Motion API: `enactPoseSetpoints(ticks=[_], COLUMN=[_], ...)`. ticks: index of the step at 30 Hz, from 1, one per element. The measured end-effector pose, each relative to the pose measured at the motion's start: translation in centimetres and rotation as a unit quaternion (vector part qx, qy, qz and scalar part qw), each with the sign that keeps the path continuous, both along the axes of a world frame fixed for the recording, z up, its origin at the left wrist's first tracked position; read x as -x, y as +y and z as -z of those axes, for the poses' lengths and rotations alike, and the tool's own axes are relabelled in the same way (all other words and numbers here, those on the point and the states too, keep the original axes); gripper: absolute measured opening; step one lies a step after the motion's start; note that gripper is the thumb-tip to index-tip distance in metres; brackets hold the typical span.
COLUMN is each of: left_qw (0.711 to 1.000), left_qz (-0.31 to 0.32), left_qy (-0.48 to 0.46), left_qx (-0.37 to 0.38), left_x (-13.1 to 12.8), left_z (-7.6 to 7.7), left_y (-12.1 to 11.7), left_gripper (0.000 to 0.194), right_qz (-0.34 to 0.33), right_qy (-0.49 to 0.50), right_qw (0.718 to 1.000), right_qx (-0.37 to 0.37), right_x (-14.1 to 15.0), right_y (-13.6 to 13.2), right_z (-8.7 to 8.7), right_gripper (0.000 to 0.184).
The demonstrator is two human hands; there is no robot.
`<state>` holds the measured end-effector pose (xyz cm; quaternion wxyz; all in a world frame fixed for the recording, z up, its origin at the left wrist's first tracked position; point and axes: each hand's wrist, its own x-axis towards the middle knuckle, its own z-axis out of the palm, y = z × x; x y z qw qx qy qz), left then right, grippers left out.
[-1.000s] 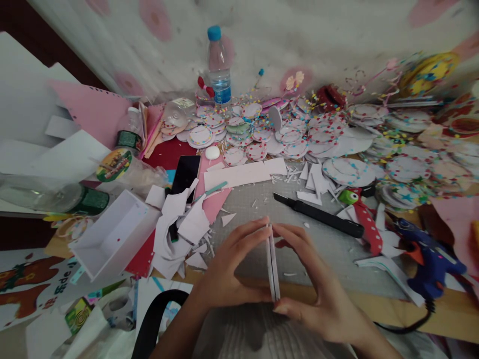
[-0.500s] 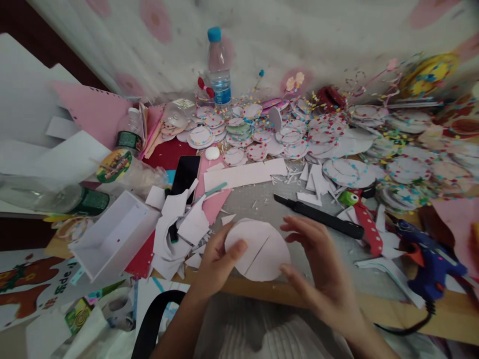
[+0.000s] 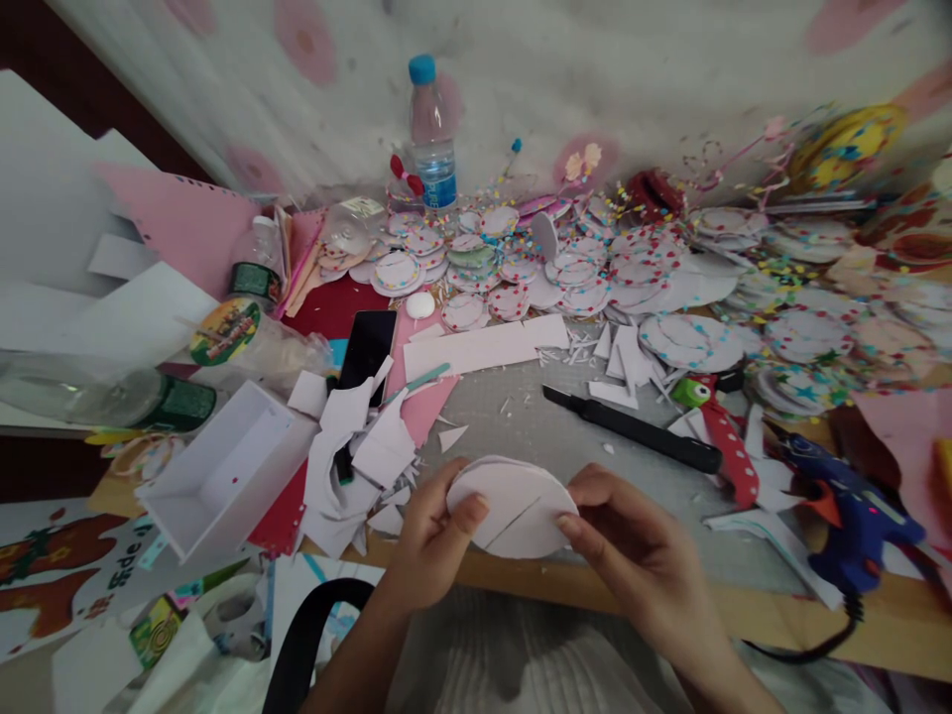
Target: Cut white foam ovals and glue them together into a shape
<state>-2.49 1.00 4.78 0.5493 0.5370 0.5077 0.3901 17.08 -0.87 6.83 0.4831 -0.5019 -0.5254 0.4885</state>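
Between my two hands, over the front edge of the table, is a white foam-board or card disc with a straight diagonal slit in its face. It looks like more than one layer, as a second rim shows along the top. My left hand grips the left side, thumb on the face. On the right edge, my right hand pinches the disc between thumb and fingers. A black utility knife with its blade out lies on the grey cutting mat beyond my right hand.
White offcuts and an open white box lie at left, near a phone. Several decorated discs are heaped along the back, by a water bottle. A blue glue gun rests at right.
My right hand has closed onto the disc's right edge, having been open and apart from it. The disc has tipped, so its face looks flatter. My left hand keeps its grip.
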Motion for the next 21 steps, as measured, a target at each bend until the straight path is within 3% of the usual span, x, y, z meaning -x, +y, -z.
enactPoseSetpoints(ticks=[7,12,15,17,19,21], left_qw=[0.998,0.993,0.985,0.961,0.926,0.913], left_qz=[0.007,0.021,-0.001,0.002,0.023,0.024], left_qy=[-0.059,-0.114,-0.167,-0.241,-0.311,-0.334], left_qx=[0.010,0.029,0.050,0.133,0.214,0.232], left_x=[0.1,-0.2,-0.5,-0.8,-1.0,-1.2], left_z=[-0.3,-0.5,-0.2,0.1,0.3,0.4], left_y=[0.6,1.5,1.6,1.5,1.3,1.2], left_gripper=[0.026,0.014,0.026,0.041,0.050,0.047], right_qz=[0.000,0.008,0.031,0.035,0.002,-0.039], right_qy=[-0.027,-0.111,-0.209,-0.268,-0.306,-0.309], right_qw=[0.999,0.988,0.954,0.921,0.898,0.896], right_qx=[-0.020,-0.110,-0.213,-0.281,-0.317,-0.317], right_x=[0.1,-1.0,-1.9,-2.3,-2.5,-2.5], right_y=[-0.1,0.1,0.6,0.7,0.7,0.3], right_z=[0.1,0.4,0.4,0.4,0.6,0.9], right_gripper=[0.007,0.011,0.026,0.036,0.043,0.046])
